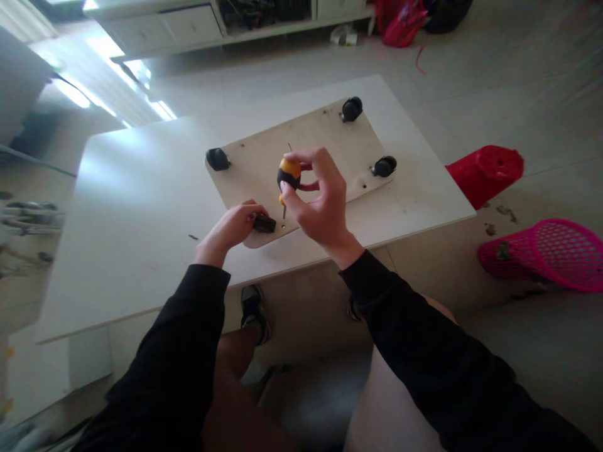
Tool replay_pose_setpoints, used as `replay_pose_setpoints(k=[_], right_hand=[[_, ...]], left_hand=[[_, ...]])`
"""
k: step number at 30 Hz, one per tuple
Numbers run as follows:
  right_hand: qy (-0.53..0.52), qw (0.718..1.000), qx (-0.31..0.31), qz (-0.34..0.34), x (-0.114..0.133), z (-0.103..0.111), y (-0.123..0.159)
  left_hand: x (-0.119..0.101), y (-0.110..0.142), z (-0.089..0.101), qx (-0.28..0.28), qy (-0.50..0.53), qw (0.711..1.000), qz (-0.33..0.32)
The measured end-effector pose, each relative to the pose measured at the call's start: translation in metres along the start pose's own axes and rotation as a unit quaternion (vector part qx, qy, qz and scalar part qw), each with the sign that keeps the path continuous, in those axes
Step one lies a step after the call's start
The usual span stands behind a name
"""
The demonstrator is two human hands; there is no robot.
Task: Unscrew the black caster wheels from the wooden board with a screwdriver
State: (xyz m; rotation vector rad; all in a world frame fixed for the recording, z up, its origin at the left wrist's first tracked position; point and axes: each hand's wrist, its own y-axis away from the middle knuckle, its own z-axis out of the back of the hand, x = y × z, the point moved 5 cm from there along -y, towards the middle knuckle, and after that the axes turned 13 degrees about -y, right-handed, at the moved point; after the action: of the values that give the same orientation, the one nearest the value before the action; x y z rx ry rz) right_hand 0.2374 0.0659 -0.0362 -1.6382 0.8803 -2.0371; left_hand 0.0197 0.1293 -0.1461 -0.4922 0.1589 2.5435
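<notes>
With both black-sleeved forearms reaching forward, the right hand (320, 198), bent at the wrist, pinches a yellow-and-black screwdriver (289, 174) above the board (254, 179); the left hand (240, 223), fingers curled, grips a dark block (264, 224) at its near corner.

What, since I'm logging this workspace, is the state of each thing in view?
Board: flat on the white table.
Three casters: at board corners.
Black piece: in the left hand, at the remaining corner.
Screwdriver: in the right hand, tip down.
Pink basket: open, apparently upright.
Cabinet drawers: apparently shut.
</notes>
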Motion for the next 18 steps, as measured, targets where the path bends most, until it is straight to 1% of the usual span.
replay_pose_setpoints(k=[5, 11, 18], right_hand=[[0.029, 1.0, 0.003, -0.011, 0.0016, 0.0005, -0.0005], [0.018, 0.999, -0.003, -0.032, 0.0027, 0.0014, -0.0002], [-0.007, 1.0, -0.018, 0.005, 0.0053, 0.0023, -0.0007]], left_hand=[[0.002, -0.0013, -0.0016, 0.004, -0.002, 1.0, 0.009], [0.0006, -0.001, -0.0006, -0.008, 0.008, 1.0, 0.008], [-0.0007, -0.0003, 0.0012, -0.01, 0.019, 1.0, 0.003]])
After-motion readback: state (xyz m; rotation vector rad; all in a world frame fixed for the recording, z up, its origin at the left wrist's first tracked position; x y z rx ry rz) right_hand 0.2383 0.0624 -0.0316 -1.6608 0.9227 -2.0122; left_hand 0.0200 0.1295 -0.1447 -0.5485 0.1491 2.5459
